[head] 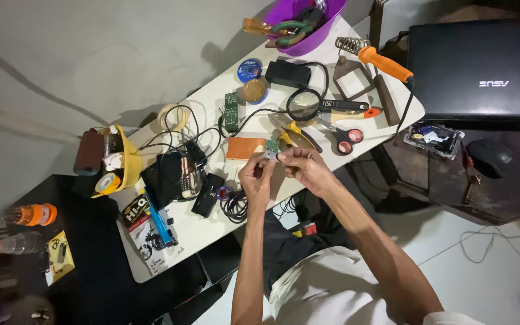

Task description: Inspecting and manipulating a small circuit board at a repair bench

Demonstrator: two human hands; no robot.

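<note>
Small green circuit board (271, 147) with a pale, whitish part at its lower end, pinched between fingertips of left hand (256, 179) and right hand (304, 168), held above the white table (212, 232). Both hands closed on it from opposite sides. Just beyond the grip, flat orange rectangular plate (245, 148) and yellow-handled pliers (293, 135); farther right, red-handled scissors (342, 136).

A home electronics bench: past the hands, a white table (212, 232) crowded with a soldering iron (383, 62), pliers (293, 133), scissors (341, 135), a green circuit board (231, 111) and tangled wires (182, 129); a closed laptop (479, 69) further right.
</note>
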